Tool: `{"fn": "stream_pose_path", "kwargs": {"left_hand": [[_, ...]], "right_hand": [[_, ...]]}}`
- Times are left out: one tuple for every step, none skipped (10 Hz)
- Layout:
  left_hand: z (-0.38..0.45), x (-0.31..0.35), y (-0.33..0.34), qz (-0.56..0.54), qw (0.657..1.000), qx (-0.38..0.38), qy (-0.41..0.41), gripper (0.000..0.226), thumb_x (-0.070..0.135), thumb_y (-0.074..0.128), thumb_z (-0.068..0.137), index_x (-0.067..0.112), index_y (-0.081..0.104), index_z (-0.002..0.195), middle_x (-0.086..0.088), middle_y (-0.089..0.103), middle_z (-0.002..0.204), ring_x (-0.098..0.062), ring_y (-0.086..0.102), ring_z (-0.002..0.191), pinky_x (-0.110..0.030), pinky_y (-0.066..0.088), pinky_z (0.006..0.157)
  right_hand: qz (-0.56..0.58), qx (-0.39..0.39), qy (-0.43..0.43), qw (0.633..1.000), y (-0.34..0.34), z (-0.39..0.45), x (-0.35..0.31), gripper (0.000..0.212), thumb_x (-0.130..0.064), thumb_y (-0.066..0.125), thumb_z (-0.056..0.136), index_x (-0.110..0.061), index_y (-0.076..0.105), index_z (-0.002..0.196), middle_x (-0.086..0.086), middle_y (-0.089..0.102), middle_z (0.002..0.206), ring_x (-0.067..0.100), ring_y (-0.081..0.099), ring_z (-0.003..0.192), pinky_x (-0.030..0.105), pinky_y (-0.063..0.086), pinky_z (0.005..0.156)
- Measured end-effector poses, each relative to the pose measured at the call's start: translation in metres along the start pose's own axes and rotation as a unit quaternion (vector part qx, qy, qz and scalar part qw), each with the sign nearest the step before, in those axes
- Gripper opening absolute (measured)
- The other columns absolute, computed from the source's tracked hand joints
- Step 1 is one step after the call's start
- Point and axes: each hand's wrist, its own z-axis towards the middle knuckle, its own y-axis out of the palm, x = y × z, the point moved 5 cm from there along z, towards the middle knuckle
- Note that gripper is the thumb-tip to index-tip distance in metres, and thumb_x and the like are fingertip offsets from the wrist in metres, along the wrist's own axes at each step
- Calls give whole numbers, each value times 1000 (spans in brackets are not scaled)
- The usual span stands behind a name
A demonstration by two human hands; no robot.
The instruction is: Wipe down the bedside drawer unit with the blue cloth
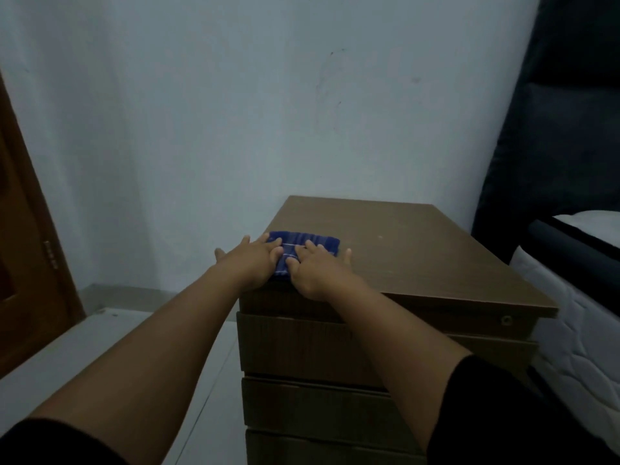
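Note:
A brown wooden drawer unit [419,256] stands against the pale wall, its flat top facing me and several drawer fronts below. A folded blue cloth [310,243] with thin pale stripes lies on the top near its front left corner. My left hand [251,263] rests on the cloth's left end, fingers stretched forward over it. My right hand [318,270] presses on the cloth's near right part, fingers spread and fairly straight. Both hands lie side by side, touching the cloth.
A bed with a white quilted mattress [583,330] and a dark headboard [553,129] stands close on the right of the unit. A brown wooden door [30,263] is at the left. Pale floor tiles [167,347] lie left of the unit.

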Motion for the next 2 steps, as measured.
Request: {"fn": "stream_pose_path", "kwargs": {"left_hand": [[-5,4,0,18,999,25,-29,52,35,21,103,31,6,152,2,-3,162,-28,-7,149,-66,6,114],[-35,13,-8,-191,958,198,-75,47,30,29,102,32,26,148,1,8,162,-23,-3,149,-61,9,115]], "right_hand": [[3,-35,-12,999,-1,-2,1,54,-40,18,103,-19,13,152,3,2,161,24,2,148,55,-7,114],[78,61,-29,995,-11,-20,11,55,-44,20,102,-20,21,151,0,12,160,19,6,148,50,-4,116]]}}
